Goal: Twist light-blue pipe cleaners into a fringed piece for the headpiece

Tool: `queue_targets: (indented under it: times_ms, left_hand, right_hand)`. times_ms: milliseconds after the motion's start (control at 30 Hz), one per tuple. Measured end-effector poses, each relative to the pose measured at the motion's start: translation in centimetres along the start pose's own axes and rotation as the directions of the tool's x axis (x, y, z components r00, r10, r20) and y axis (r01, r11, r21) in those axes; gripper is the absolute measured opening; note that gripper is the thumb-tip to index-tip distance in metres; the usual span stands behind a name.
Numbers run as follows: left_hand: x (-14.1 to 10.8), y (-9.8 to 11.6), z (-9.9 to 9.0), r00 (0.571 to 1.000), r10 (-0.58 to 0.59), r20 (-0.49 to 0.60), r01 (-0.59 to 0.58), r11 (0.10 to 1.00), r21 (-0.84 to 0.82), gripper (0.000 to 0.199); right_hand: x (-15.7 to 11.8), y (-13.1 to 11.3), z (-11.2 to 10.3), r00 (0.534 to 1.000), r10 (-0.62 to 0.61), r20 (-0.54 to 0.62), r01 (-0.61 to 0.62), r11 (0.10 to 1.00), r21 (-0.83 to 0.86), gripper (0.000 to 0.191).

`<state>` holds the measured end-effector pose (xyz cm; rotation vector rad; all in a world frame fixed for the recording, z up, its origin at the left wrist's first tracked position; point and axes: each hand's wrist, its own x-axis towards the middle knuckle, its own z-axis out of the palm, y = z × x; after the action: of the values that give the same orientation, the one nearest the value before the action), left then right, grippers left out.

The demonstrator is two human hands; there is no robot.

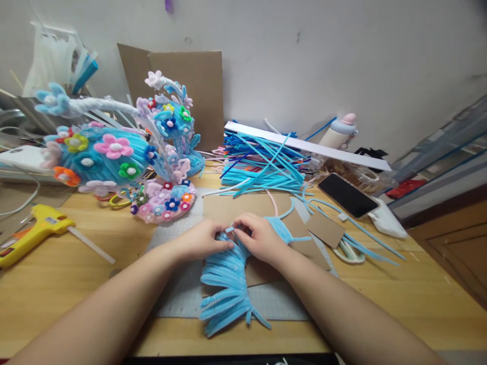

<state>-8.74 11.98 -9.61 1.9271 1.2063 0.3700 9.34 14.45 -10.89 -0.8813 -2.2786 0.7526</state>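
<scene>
A long bundle of light blue pipe cleaners (226, 284) hangs in looped rows below my hands, over a cardboard piece and a grey mat. My left hand (203, 240) is closed on the bundle's upper end, thumb and fingers pinching it. Close beside it, my right hand (258, 237) pinches a short light blue end at the top of the same bundle. More light blue strands (279, 229) show behind my right hand, with one end sticking out to the right.
Flower-covered blue ornaments (114, 152) stand at the left, above a yellow glue gun (41, 234). Blue pipe cleaners (262, 162) are piled at the back. A phone (348, 195), a small cardboard piece (326, 228) and a bottle (338, 133) are at the right.
</scene>
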Motion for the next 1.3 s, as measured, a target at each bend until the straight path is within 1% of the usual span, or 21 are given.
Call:
queue_targets:
  times_ms: [100, 267, 367, 500, 700, 867, 933, 967, 1067, 1133, 1300]
  left_hand:
    - [0.1, -0.1, 0.4, 0.999, -0.035, -0.028, 0.035, 0.999, 0.003, 0.021]
    - [0.1, -0.2, 0.3, 0.995, -0.098, -0.032, 0.096, 0.994, -0.05, 0.019]
    - [0.0, 0.0, 0.2, 0.997, -0.074, -0.017, 0.072, 0.995, -0.071, 0.018]
    - [0.1, -0.1, 0.4, 0.997, -0.053, -0.053, 0.051, 0.998, -0.042, 0.018]
    - [0.3, -0.3, 0.8, 0.997, -0.069, -0.039, 0.064, 0.991, -0.119, 0.024]
    - [0.2, -0.1, 0.3, 1.0, 0.002, -0.004, -0.002, 0.988, -0.156, 0.027]
    - [0.1, -0.1, 0.2, 1.0, 0.001, -0.023, -0.004, 0.99, -0.138, 0.025]
    - [0.1, -0.1, 0.1, 0.999, -0.013, -0.046, 0.009, 0.995, -0.103, 0.024]
    - [-0.2, 0.0, -0.2, 0.992, -0.07, -0.106, 0.078, 0.994, 0.074, 0.019]
    - [-0.3, 0.1, -0.5, 0.992, -0.084, -0.09, 0.096, 0.986, 0.136, 0.018]
    - [-0.2, 0.0, -0.9, 0.996, -0.092, -0.012, 0.093, 0.995, 0.034, 0.021]
  right_hand:
    - [0.0, 0.1, 0.0, 1.0, 0.008, -0.005, -0.008, 1.0, -0.004, 0.01]
    - [0.0, 0.2, 0.0, 1.0, 0.013, -0.013, -0.014, 1.0, -0.007, 0.009]
    - [0.0, 0.2, 0.0, 1.0, 0.011, -0.016, -0.011, 1.0, -0.011, 0.009]
    - [0.0, 0.2, 0.1, 1.0, 0.009, -0.025, -0.009, 1.0, -0.006, 0.009]
    - [0.0, 0.2, 0.1, 1.0, 0.019, -0.013, -0.019, 1.0, 0.006, 0.011]
    - [-0.1, 0.3, 0.1, 0.999, 0.026, -0.024, -0.025, 0.999, 0.022, 0.013]
    - [-0.1, 0.3, 0.1, 1.0, 0.022, -0.019, -0.022, 1.0, 0.022, 0.014]
    - [-0.1, 0.3, 0.1, 1.0, 0.02, -0.016, -0.02, 1.0, 0.021, 0.014]
    - [-0.1, 0.2, 0.2, 1.0, 0.016, -0.015, -0.016, 1.0, 0.001, 0.013]
    - [-0.1, 0.2, 0.3, 1.0, 0.017, -0.024, -0.018, 0.999, -0.035, 0.012]
    - [0.0, 0.1, 0.8, 0.999, 0.04, -0.026, -0.043, 0.994, -0.101, 0.012]
